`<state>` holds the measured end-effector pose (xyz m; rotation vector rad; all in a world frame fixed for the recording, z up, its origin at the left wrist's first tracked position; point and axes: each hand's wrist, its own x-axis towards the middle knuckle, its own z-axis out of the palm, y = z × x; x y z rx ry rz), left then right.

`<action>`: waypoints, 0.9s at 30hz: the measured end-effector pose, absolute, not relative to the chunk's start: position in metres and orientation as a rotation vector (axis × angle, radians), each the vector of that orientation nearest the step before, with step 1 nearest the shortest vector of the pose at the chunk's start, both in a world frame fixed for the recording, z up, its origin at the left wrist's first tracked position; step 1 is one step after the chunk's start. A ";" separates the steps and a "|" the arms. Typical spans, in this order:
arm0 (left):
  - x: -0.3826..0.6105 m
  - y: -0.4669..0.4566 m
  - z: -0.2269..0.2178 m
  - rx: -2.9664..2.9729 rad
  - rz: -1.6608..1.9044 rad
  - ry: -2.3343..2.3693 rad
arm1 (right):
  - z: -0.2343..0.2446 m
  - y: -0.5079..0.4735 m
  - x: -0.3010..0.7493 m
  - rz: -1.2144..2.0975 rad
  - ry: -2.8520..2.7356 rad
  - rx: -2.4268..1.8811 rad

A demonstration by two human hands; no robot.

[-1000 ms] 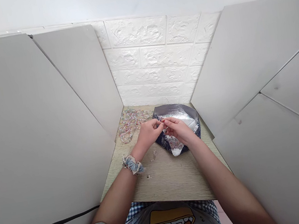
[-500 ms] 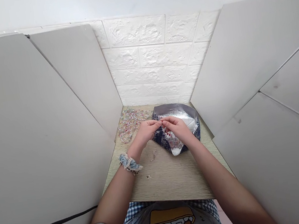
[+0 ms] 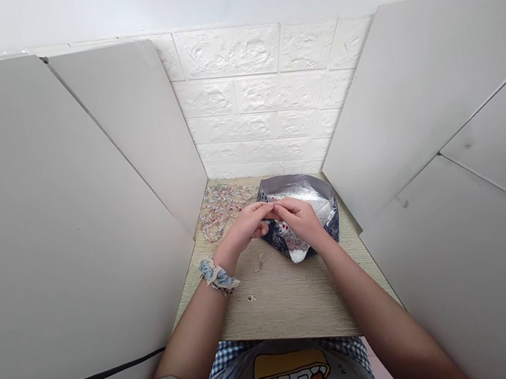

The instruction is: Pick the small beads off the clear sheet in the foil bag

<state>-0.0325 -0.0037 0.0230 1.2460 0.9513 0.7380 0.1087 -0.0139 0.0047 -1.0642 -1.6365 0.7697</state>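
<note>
My left hand (image 3: pixel 249 223) and my right hand (image 3: pixel 296 216) meet at the fingertips above the near left side of a dark blue patterned bag (image 3: pixel 332 222) with a silver foil lining. Each hand is closed in a pinch. What sits between the fingertips is too small to make out. Small reddish and clear beads (image 3: pixel 293 239) show in the bag's foil opening, just below my right hand. To the left of the bag, behind my left hand, lies a tangled pile of multicoloured bead strings (image 3: pixel 223 206).
A short beaded piece (image 3: pixel 259 263) and a tiny dark-and-white item (image 3: pixel 251 298) lie on the wooden tabletop (image 3: pixel 296 311). Pale panels stand close on the left (image 3: pixel 93 208) and right (image 3: pixel 416 125). A white brick-pattern wall (image 3: pixel 262 95) closes off the back.
My left hand has turned slightly and its lower fingers now show curled beneath the pinch. Both hands remain together over the bag; the other things have stayed put.
</note>
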 end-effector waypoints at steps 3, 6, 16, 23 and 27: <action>-0.033 -0.002 0.021 1.258 0.761 0.939 | 0.005 -0.014 0.108 0.754 -1.629 -1.037; -0.032 -0.001 0.019 1.260 0.788 0.903 | 0.004 -0.013 0.108 0.774 -1.565 -1.058; -0.031 0.001 0.019 1.254 0.855 1.036 | -0.003 -0.008 0.123 0.363 -2.170 -1.693; -0.032 0.002 0.018 1.255 0.850 1.060 | -0.004 -0.008 0.122 0.267 -2.371 -1.854; -0.031 0.000 0.020 1.286 0.826 1.086 | -0.007 -0.008 0.120 0.239 -2.384 -1.877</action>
